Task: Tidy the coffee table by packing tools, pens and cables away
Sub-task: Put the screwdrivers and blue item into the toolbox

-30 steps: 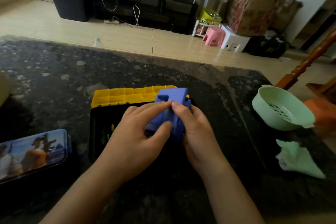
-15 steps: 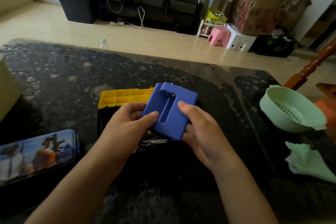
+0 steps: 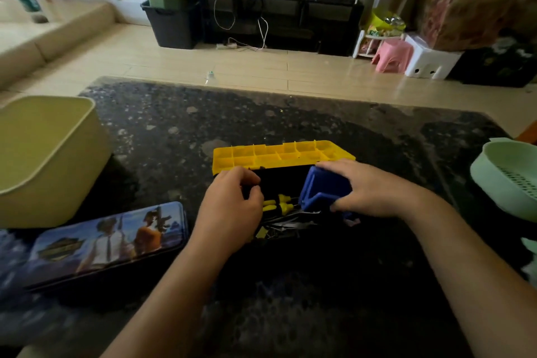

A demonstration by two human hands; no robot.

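Note:
A black toolbox (image 3: pixel 279 183) with a raised yellow compartment lid (image 3: pixel 283 153) stands open on the dark stone table (image 3: pixel 290 119). Inside it lie yellow-handled screwdrivers (image 3: pixel 280 203) and dark metal tools. My right hand (image 3: pixel 369 192) grips a blue plastic case (image 3: pixel 322 193) from above, at the right side of the toolbox interior. My left hand (image 3: pixel 232 206) hovers over the box's left part with fingers curled; whether it holds anything cannot be told.
A printed tin pencil case (image 3: pixel 98 241) lies at the left front. A pale yellow bin (image 3: pixel 49 154) stands at the far left. A mint green colander (image 3: pixel 508 180) sits at the right edge. The floor and a TV stand lie beyond the table.
Both hands held the blue case up above the toolbox. Now the left hand has let go, and the right hand alone has lowered the case into the box's right side.

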